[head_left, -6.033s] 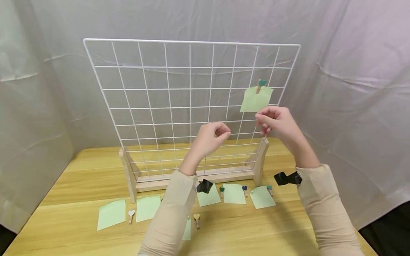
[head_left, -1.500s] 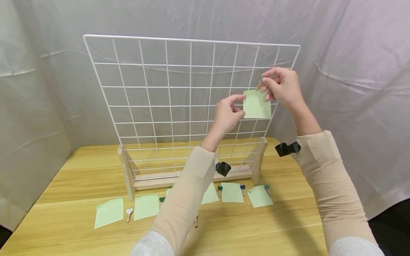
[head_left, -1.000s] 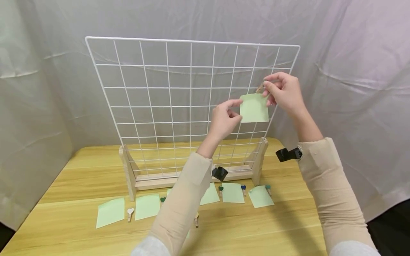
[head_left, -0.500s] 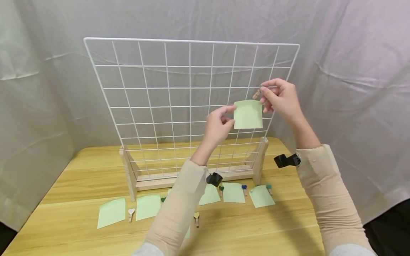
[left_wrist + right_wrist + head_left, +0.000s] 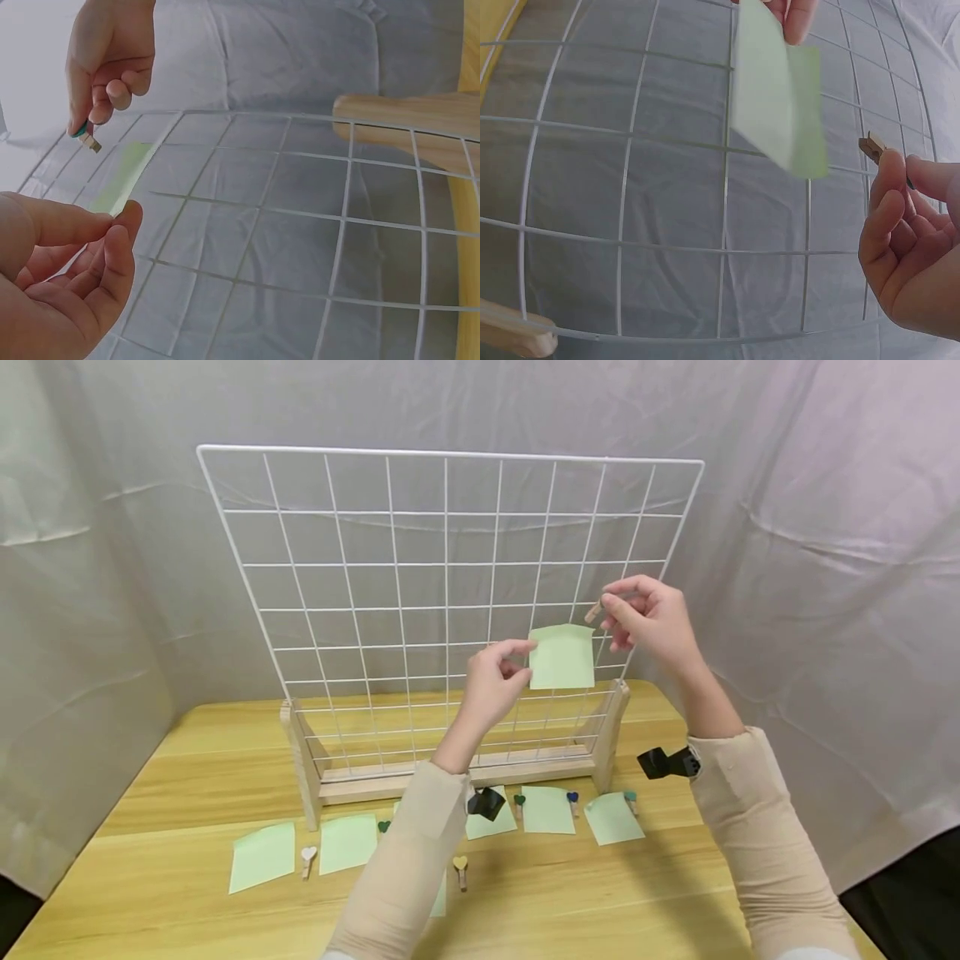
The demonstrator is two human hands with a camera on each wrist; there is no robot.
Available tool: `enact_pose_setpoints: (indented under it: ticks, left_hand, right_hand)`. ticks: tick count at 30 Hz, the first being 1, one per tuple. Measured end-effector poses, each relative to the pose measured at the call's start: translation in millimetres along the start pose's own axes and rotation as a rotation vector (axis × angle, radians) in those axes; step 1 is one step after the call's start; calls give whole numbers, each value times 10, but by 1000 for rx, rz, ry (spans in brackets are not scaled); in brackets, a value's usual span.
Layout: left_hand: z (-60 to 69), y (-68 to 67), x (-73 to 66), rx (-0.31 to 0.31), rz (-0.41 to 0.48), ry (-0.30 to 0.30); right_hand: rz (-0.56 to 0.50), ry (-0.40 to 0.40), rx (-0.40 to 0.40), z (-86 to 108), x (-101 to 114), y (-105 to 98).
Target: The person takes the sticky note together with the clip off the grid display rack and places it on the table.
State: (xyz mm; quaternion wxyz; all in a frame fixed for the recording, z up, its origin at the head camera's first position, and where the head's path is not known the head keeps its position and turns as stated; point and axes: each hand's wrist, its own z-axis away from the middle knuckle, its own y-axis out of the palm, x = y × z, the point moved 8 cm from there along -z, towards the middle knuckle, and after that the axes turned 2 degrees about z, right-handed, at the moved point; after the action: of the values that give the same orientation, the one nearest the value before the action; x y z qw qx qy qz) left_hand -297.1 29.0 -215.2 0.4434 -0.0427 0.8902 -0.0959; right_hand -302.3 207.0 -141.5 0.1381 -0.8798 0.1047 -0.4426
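Note:
My left hand (image 5: 491,685) pinches the left edge of a pale green sticky note (image 5: 562,658), held in front of the white wire grid (image 5: 450,452). To its upper right, my right hand (image 5: 651,618) pinches a small wooden clothespin (image 5: 594,611) between thumb and fingers. A bit of teal shows on the clothespin (image 5: 91,141) in the left wrist view; the fingers hide the rest of its decoration. Note and clothespin are apart. The right wrist view shows the note (image 5: 769,97) bent, a darker green strip along one side.
The grid stands in a wooden base (image 5: 345,789) on the wooden table (image 5: 180,785). Several green notes (image 5: 262,857) lie in front, with heart clothespins among them: white (image 5: 308,857), yellow (image 5: 461,870), blue (image 5: 573,802). My left forearm covers some. Grey cloth (image 5: 97,610) hangs behind.
Six seconds ago the note hung clipped on the grid's upper right and both hands were without it. Since then clothespin and note came off the grid; both hands have lowered leftward with them.

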Motion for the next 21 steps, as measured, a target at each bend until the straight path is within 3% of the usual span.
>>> enact_pose_setpoints:
  ticks: [8, 21]
  left_hand:
    - [161, 1, 179, 19, 11, -44]
    - [435, 51, 463, 53, 50, -137]
  right_hand:
    - [58, 17, -46, 141, -136, 20]
    - [121, 61, 2, 418, -471, 179]
